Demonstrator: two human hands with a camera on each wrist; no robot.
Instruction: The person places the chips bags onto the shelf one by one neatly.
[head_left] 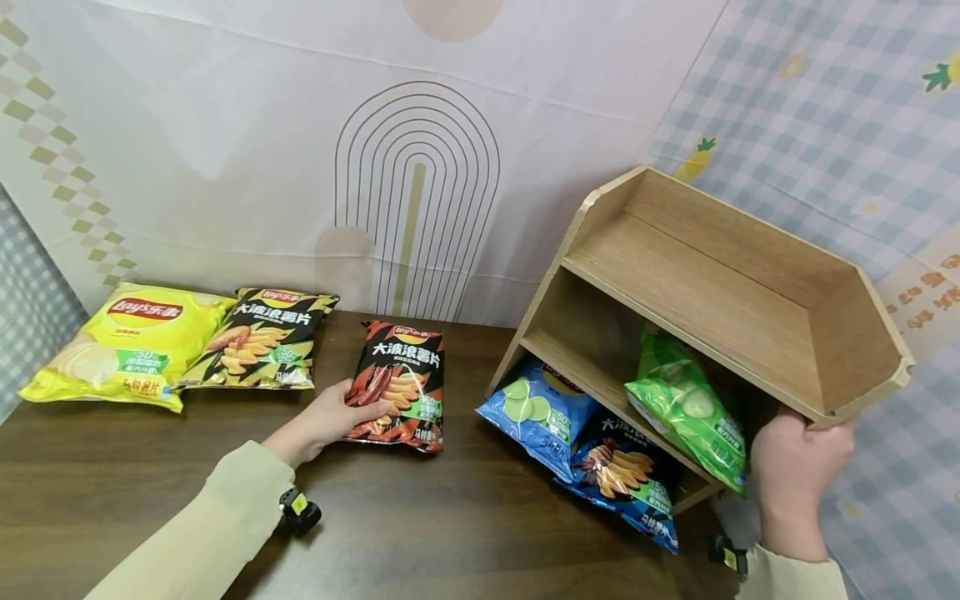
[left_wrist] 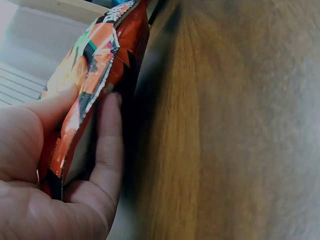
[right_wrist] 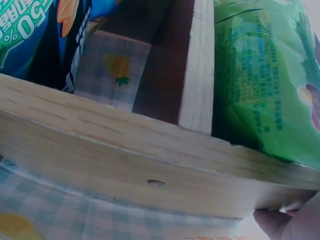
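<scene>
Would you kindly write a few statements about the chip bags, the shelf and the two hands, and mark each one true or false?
1. The left hand pinches the red-and-black bag. True.
2. The right hand holds a chip bag. False: it holds the wooden shelf.
3. In the head view, the yellow bag lies left of the black-and-gold bag. True.
4. The green bag sits in the shelf's lowest compartment. False: it is one level higher.
</scene>
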